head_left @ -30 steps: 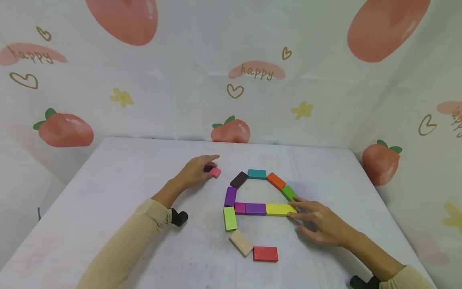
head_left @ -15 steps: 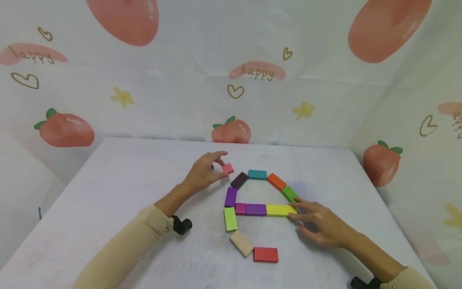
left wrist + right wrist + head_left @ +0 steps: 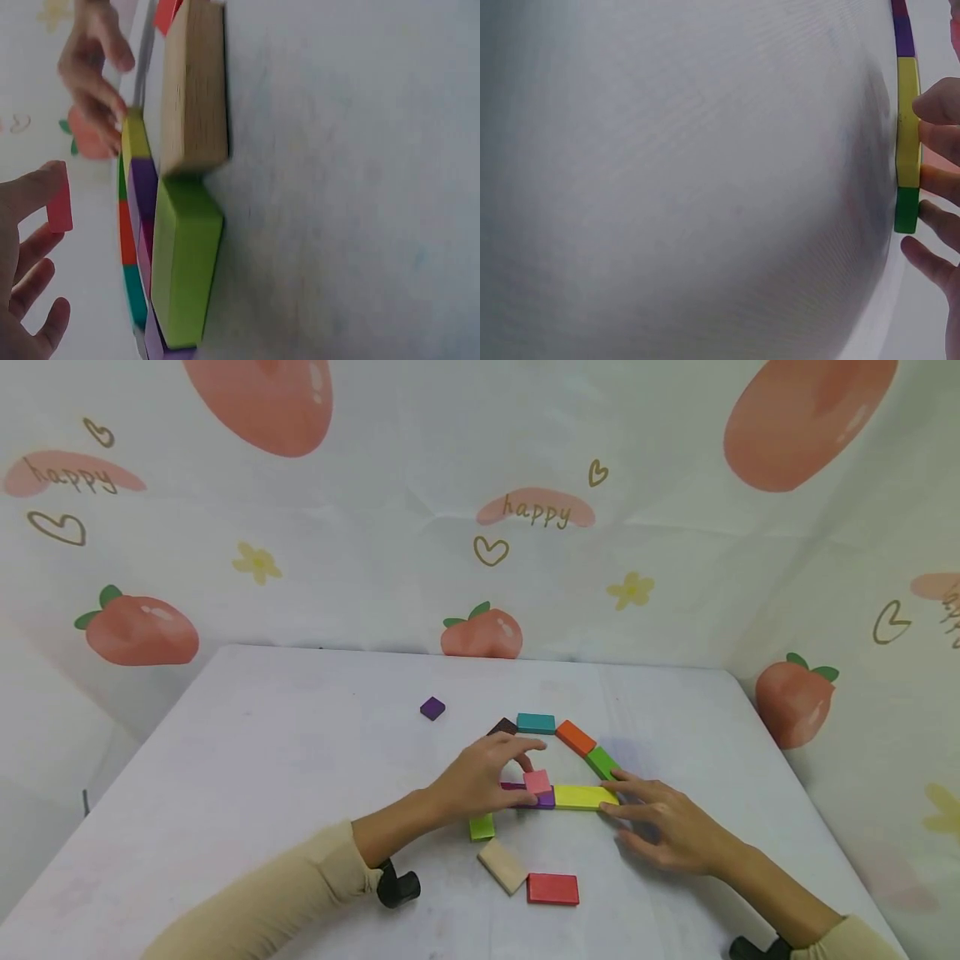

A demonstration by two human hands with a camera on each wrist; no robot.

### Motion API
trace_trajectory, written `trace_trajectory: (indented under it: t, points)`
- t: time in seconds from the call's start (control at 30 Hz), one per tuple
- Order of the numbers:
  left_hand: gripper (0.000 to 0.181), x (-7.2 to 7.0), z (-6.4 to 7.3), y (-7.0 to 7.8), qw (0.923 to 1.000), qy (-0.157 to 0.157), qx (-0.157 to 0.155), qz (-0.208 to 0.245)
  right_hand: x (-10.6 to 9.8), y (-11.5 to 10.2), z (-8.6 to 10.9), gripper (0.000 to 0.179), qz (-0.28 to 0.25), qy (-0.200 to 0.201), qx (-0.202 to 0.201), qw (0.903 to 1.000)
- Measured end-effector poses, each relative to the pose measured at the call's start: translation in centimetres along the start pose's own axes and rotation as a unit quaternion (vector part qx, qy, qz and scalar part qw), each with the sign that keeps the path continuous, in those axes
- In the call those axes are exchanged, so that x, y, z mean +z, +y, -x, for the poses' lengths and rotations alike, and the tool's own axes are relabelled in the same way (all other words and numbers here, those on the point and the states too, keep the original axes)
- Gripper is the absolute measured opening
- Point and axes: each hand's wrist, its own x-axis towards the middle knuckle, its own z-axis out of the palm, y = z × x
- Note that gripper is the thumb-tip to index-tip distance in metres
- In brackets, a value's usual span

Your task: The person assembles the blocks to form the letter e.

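My left hand pinches a small pink block between thumb and finger, held over the row of blocks. In the left wrist view the pink block shows clear of the others. Below it lies a purple block, partly covered by the hand. At the row's right end my right hand rests its extended fingers at the yellow block and the green block. The left hand hides part of the dark brown block and of the light green block.
A teal block and an orange block continue the curved outline at the back. A plain wooden block and a red block lie in front. A small dark purple block sits apart, back left, on the white table.
My left hand has lifted the pink block from beside the small dark purple block and carried it right and nearer, over the row. The right hand has stayed in place.
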Motion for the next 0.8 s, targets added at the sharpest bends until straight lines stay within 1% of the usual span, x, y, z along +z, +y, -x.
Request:
trace_trajectory:
  t: [0.13, 0.23, 0.5, 0.7, 0.8]
  points:
    - [0.066, 1.1, 0.2, 1.3, 0.9996, -0.011, 0.017, 0.018, 0.0, 0.1, 0.0, 0.043, 0.003, 0.001, 0.001, 1.0]
    - [0.064, 2.0, 0.4, 2.2, 0.9992, -0.019, 0.021, 0.03, 0.1, 0.1, 0.1, 0.043, 0.001, 0.003, -0.001, 1.0]
    - [0.06, 4.1, 1.3, 4.6, 0.9982, -0.057, 0.008, 0.018, 0.2, 0.1, 0.1, 0.045, -0.002, 0.014, -0.011, 0.9998]
    - [0.054, 5.9, 1.7, 5.9, 0.9973, -0.064, 0.037, 0.005, 0.1, 0.1, 0.2, 0.045, 0.006, 0.022, -0.024, 0.9995]
    - [0.053, 6.6, 1.9, 6.2, 0.9969, -0.068, 0.04, 0.007, 0.1, 0.1, 0.2, 0.046, 0.003, 0.023, -0.026, 0.9994]
